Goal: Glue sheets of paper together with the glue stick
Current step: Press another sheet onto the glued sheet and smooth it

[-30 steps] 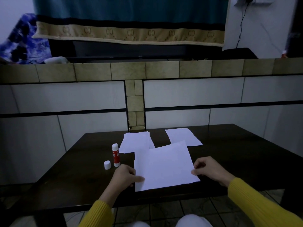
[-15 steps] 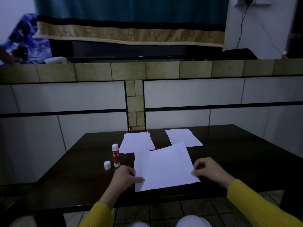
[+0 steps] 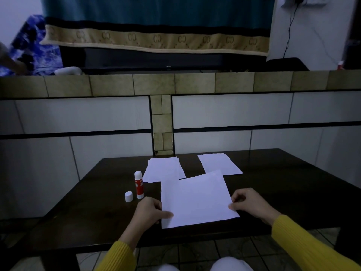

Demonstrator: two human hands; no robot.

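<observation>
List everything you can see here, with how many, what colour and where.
sheet: 1, white, table front, held at both side edges
paper stack: 1, white, behind the sheet, left
single sheet: 1, white, table back right
glue stick: 1, red and white, upright, uncapped, left of the sheet
cap: 1, white, beside the glue stick
table: 1, dark brown
left hand: yellow sleeve, grips the sheet's left edge
right hand: yellow sleeve, pinches the sheet's right edge

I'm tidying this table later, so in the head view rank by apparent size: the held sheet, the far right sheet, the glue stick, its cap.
1. held sheet, though it lies nearest
2. far right sheet
3. glue stick
4. cap
</observation>
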